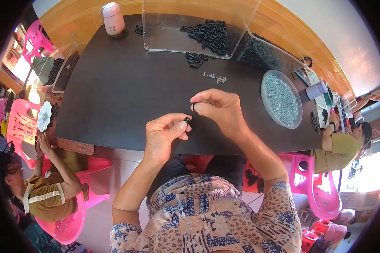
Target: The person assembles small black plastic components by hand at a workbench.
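Over the near part of the table (122, 92): two bare hands, raised close to each other but apart, each with a small dark part.
Left hand (159, 131): thumb and fingers narrowed in a pinch on a round-ended black piece (187, 120); the end facing up looks ring-like.
Right hand (223, 107): thumb and fingers closed on a slim black piece (193, 106), mostly covered by the fingertips; its full shape cannot be told.
Step in hand: judged from the pose, fine handling of one part per hand, the two pieces not touching.
Next move: would seem to call for a light, steady pinch and careful lining-up, the parts being small and easily dropped.
Loose screws (215, 78): short, silvery, apparently metal, scattered on the table beyond the right hand.
Round tub (262, 95): translucent, plastic-looking, to the right; filled with glinting silvery pieces (281, 99).
Clear box (169, 49): smooth, transparent, straight-sided, at the far side; inside, a heap of black fittings (207, 36), short and knobbly.
Spilled pile (194, 60): similar black fittings, just outside the box's near edge.
Pink cup (113, 19): rounded, glossy, at the far left.
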Tool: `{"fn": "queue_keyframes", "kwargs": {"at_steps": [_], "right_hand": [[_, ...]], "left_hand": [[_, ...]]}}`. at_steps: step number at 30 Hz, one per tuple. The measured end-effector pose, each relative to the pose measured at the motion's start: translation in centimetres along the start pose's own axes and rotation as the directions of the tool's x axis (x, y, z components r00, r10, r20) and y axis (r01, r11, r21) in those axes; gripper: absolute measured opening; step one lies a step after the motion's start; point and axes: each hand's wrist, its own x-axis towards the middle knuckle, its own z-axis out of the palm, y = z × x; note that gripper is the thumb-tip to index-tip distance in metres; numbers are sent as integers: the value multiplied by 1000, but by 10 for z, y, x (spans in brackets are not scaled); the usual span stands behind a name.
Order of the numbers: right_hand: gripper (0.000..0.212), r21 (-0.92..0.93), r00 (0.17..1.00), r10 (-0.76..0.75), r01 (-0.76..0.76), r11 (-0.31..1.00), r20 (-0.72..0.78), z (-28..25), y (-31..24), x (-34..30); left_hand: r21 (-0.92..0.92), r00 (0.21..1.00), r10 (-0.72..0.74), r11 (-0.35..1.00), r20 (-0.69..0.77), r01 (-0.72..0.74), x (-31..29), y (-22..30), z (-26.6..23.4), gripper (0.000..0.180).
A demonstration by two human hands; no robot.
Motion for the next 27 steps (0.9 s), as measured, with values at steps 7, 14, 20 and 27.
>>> {"fn": "queue_keyframes", "kwargs": {"at_steps": [7,14,20,27], "right_hand": [[12,-107,970,-207,194,975,-129,15,10,-29],[18,-270,923,-356,308,912,-150,17,12,-41],[17,-451,833,-540,438,777,-121,18,13,-45],[18,-545,768,-639,518,659,-43,13,15,-42]], "left_hand": [[-105,1000,-20,994,-14,19,-6,-2,13,16],[-64,998,19,998,-53,-22,-13,-2,25,16],[-116,999,-21,993,-47,16,-14,-4,25,15],[-56,999,-30,998,-32,29,-18,-3,27,14]]}}
